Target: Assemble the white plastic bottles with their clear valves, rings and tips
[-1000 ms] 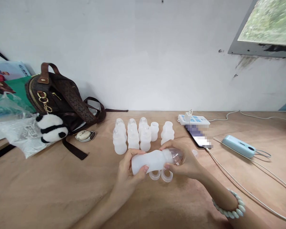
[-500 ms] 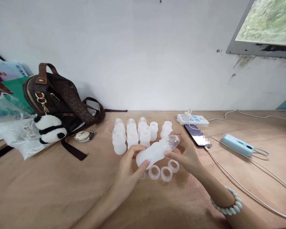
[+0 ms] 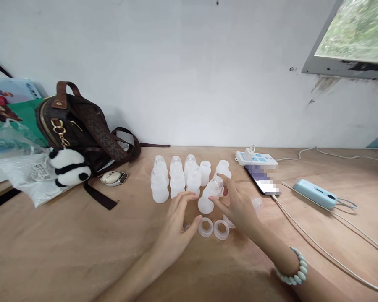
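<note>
A milky-white baby bottle (image 3: 206, 203) with a clear cap leans to the right in my right hand (image 3: 239, 209), whose thumb and fingers grip its upper part. Its base is low, at or close to the wooden table. My left hand (image 3: 178, 222) is off the bottle, thumb and fingers apart, with nothing in them. Behind and to the left stand several capped bottles (image 3: 160, 192). Two white bottles without caps (image 3: 205, 175) (image 3: 223, 167) stand at the back right. Translucent rings (image 3: 221, 236) lie in front, one partly behind my left thumb. A clear dome (image 3: 257, 204) lies right of my right hand.
To the left are a brown backpack (image 3: 82, 126) with a panda plush (image 3: 72, 167), a plastic bag (image 3: 31, 176) and a mouse (image 3: 111, 178). At the right lie a power strip (image 3: 264, 158), a phone (image 3: 260, 178), a light-blue device (image 3: 315, 193) and white cables.
The bottle has gone from both hands down toward the table and swung more upright. My left hand has let go of it; my right hand keeps its grip.
</note>
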`<act>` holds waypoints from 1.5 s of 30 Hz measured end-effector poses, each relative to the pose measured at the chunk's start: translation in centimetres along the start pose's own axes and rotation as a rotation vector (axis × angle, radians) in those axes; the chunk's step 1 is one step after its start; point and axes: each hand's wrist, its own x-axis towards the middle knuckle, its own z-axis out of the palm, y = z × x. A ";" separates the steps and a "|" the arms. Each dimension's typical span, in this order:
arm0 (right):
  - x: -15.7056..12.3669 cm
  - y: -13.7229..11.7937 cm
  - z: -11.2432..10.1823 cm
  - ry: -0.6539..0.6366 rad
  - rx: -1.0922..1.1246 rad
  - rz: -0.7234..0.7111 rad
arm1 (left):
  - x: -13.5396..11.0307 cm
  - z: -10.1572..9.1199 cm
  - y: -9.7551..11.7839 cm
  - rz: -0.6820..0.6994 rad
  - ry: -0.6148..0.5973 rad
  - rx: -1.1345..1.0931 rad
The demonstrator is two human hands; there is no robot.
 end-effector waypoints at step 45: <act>-0.4 -2.1 0.5 -0.515 -0.130 0.096 | -0.2 0.8 -1.5 0.057 -0.191 0.194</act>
